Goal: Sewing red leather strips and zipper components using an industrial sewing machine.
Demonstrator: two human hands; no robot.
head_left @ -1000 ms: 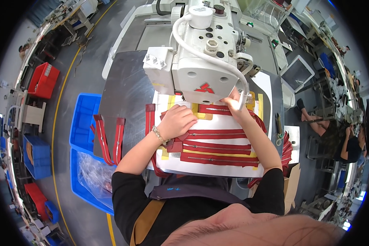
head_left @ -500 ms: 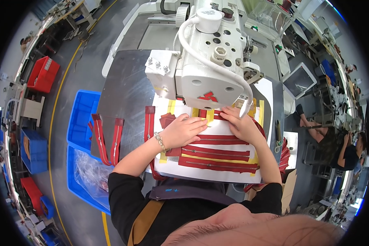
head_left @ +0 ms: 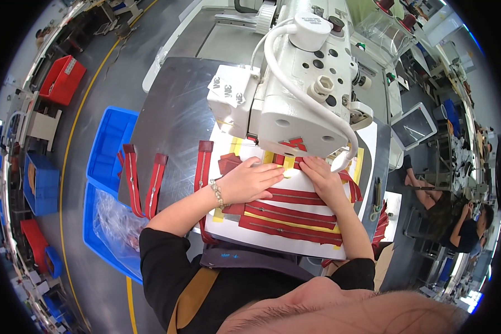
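My left hand [head_left: 250, 181] lies flat on a white sheet [head_left: 299, 181], fingers stretched toward a strip of yellow tape [head_left: 288, 165] below the sewing machine head [head_left: 298, 131]. My right hand [head_left: 324, 179] rests opposite, fingers extended and pressing down beside a short red zipper piece [head_left: 280, 159] at the tape. Part of that piece is hidden under the machine head. Nearer to me, several long red zippers [head_left: 289, 210] lie crosswise on the sheet. A folded dark red piece [head_left: 229, 163] is beside my left wrist.
More red zippers [head_left: 155, 186] hang over the left edge of the grey metal table [head_left: 172, 100]. Blue bins [head_left: 112, 150] stand on the floor there, one with clear plastic [head_left: 114, 217]. Scissors [head_left: 377, 209] lie at the right edge. A screen [head_left: 414, 131] stands farther right.
The view has shifted a little, so the machine appears lower and farther right. Both hands stay flat at nearly the same place on the sheet.
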